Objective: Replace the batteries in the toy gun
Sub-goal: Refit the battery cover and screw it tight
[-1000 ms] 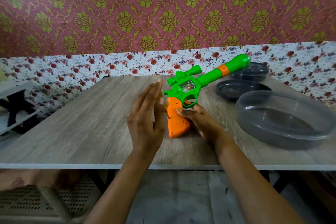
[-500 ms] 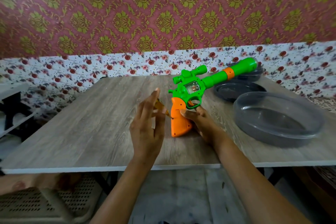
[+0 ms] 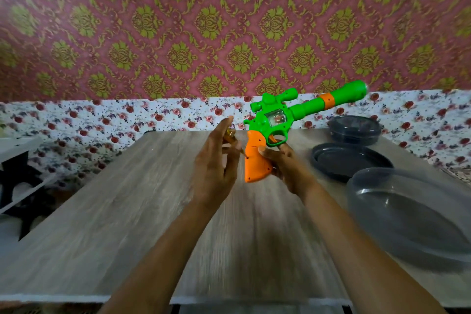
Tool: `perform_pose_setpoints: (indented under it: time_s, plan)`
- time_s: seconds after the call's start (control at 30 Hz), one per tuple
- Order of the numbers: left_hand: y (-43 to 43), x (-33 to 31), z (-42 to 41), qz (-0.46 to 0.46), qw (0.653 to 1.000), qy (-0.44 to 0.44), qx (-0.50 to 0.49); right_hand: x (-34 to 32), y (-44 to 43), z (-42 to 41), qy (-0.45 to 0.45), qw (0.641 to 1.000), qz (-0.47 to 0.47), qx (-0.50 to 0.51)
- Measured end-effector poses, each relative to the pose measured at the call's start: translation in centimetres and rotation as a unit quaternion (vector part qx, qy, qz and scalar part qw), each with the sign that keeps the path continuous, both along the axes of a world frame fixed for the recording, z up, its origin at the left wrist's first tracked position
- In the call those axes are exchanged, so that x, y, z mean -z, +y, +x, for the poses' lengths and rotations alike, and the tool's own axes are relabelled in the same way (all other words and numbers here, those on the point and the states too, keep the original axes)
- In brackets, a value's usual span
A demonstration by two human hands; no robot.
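Right hand (image 3: pixel 285 163) grasps the toy gun (image 3: pixel 277 120) by its orange grip (image 3: pixel 254 160), thumb on the near side and fingers wrapped behind. The gun is up off the table (image 3: pixel 127 211), over its far middle part, with the green barrel slanting up and to the right. Left hand (image 3: pixel 216 163) sits just beside the grip, fingers mostly straight and pointing up. A small amber tool (image 3: pixel 228 133) shows behind them, probably a screwdriver pinched by the thumb, but motion blur makes that uncertain. Its dark tip seems to aim at the grip's left edge.

Step in hand, as I judge it: opening the battery cover in the grip (small screw holes show on the orange side). The cover looks closed and no batteries are in view, so the task is early.

Handling: hollow hard plastic, likely light and stiff, with a smooth shell that may slip. The long barrel will want to swing, so the grip is the right place to hold it, keeping clear of the cover. A slipping tool tip could mar the screw.

On the right of the table: a dark lid (image 3: pixel 349 160), a dark tub (image 3: pixel 354 127) behind it, a clear bowl (image 3: pixel 407 211) nearer.
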State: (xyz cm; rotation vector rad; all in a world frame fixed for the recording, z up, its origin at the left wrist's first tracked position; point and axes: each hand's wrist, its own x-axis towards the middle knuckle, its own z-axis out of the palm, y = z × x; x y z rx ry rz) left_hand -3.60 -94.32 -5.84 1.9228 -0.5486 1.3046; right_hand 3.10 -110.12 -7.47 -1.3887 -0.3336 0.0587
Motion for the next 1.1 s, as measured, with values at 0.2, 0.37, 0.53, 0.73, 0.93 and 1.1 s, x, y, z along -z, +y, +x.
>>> perform_pose_setpoints:
  time_s: [0.2, 0.37, 0.53, 0.73, 0.93, 1.1]
  plan:
    - [0.1, 0.8, 5.0, 0.032, 0.999, -0.009, 0.007, 0.9, 0.3, 3.8, -0.008, 0.999, -0.036, 0.001]
    - [0.5, 2.4, 6.9, -0.017, 0.999, 0.011, 0.025, 3.0, 0.2, 5.8, -0.008, 1.000, -0.022, 0.010]
    - [1.0, 2.9, 7.0, -0.014, 1.000, 0.011, 0.009, 4.7, -0.5, 6.5, 0.011, 1.000, -0.009, 0.013]
    - [0.9, 2.9, 6.9, 0.001, 1.000, 0.020, 0.002, 6.1, -0.6, 7.0, 0.012, 1.000, 0.024, -0.007]
    - [0.4, 2.6, 6.1, 0.055, 0.998, -0.008, 0.027, 6.3, -0.8, 7.3, -0.001, 0.999, 0.023, -0.025]
    - [0.2, 2.3, 6.2, 0.050, 0.998, -0.045, 0.014, 6.2, -0.7, 7.6, 0.009, 1.000, 0.007, -0.020]
